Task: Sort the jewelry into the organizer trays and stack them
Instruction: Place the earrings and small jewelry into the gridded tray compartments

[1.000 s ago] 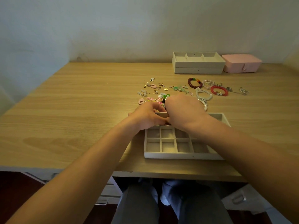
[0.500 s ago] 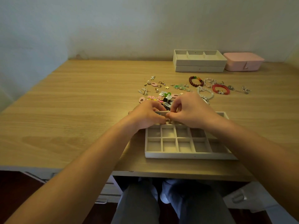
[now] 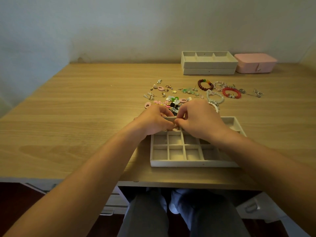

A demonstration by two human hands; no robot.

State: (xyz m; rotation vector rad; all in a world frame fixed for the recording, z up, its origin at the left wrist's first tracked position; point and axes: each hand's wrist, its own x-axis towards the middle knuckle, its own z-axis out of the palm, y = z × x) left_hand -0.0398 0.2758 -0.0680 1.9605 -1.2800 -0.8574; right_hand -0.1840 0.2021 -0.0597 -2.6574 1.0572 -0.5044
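setting a small piece into the tray's far row

the desk [image 3: 85, 117] carries it all. the grid tray [image 3: 193, 163] sits at the near edge, two spare trays [image 3: 208, 65] are stacked at the back beside a pink box [image 3: 254, 63], and the loose jewelry [image 3: 172, 98] lies spread between them. the left hand [image 3: 152, 122] and right hand [image 3: 200, 120] meet over the tray's far row, fingers curled, tips pinching a small piece [image 3: 175, 128] too tiny to name. to do this well, lower it right into one cell, release one hand first, and keep the wrists off the thin dividers so the tray doesn't shift. the cells in view look empty, so sorting seems barely begun.
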